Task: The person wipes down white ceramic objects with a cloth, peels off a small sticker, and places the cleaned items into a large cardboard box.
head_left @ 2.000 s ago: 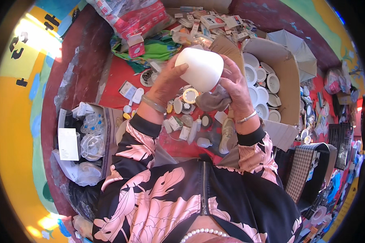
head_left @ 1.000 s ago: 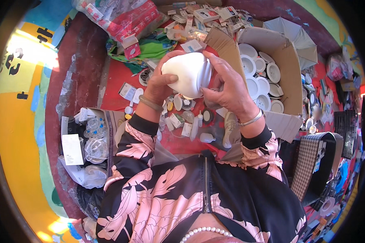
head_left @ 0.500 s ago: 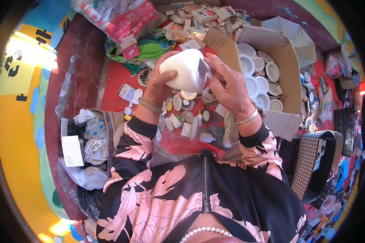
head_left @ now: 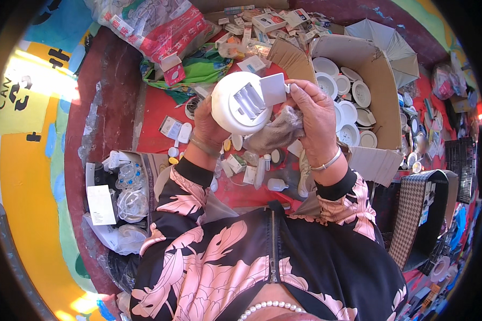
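Note:
My left hand (head_left: 207,120) is closed around the side of a round white device (head_left: 226,101). Its underside faces up, showing an uncovered battery compartment (head_left: 248,100) with metal contacts and no batteries visible in it. Beside that compartment, my right hand (head_left: 315,109) pinches a flat white battery cover (head_left: 273,89) by its small tab. Whether the cover touches the device I cannot tell. A crumpled grey cloth (head_left: 277,131) hangs under the right fingers, also in that hand.
An open cardboard box (head_left: 377,69) with several round white lamps is at the right. Small packages (head_left: 273,21) pile up at the back, near a red-and-white plastic bag (head_left: 160,32). A box of wrapped goods (head_left: 131,187) sits left. Loose small items lie on the red cloth (head_left: 230,190).
The white device has been turned so its battery compartment faces up. The battery cover now shows in my right hand, off the compartment, and the grey cloth has come up with that hand.

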`<state>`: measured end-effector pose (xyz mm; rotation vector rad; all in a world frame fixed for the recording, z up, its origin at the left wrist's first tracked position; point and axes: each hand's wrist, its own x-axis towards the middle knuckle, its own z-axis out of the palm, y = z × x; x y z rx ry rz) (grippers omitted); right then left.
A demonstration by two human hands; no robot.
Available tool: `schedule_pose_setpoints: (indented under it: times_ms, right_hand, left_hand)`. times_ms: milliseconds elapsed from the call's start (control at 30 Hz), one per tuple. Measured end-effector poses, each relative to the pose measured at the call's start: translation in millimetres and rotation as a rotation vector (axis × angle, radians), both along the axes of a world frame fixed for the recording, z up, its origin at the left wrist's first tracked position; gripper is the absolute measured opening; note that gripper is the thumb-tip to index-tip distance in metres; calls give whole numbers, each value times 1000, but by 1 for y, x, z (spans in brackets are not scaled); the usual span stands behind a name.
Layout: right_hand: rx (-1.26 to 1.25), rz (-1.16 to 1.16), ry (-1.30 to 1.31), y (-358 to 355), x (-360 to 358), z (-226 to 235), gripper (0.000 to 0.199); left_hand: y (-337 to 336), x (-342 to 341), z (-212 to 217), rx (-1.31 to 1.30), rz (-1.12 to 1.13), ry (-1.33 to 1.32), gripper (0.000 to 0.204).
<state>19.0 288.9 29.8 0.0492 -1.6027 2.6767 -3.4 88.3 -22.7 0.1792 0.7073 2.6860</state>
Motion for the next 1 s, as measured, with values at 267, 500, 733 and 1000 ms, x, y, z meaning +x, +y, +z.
schedule_pose_setpoints:
  times_ms: [267,500,733,1000]
  right_hand:
    - [-117,-16,-83,1,0,0,16]
    - [164,-172,121,-5,3,2,13]
    - [681,-412,423,-7,8,1,8]
    - [1055,-555,851,-12,10,4,17]
  left_hand:
    - [6,-2,0,53,60,-35,65]
    - [10,-1,6,69,41,-73,65]
    - [12,1,12,-25,33,23,76]
    - [15,4,8,-207,145,149,76]
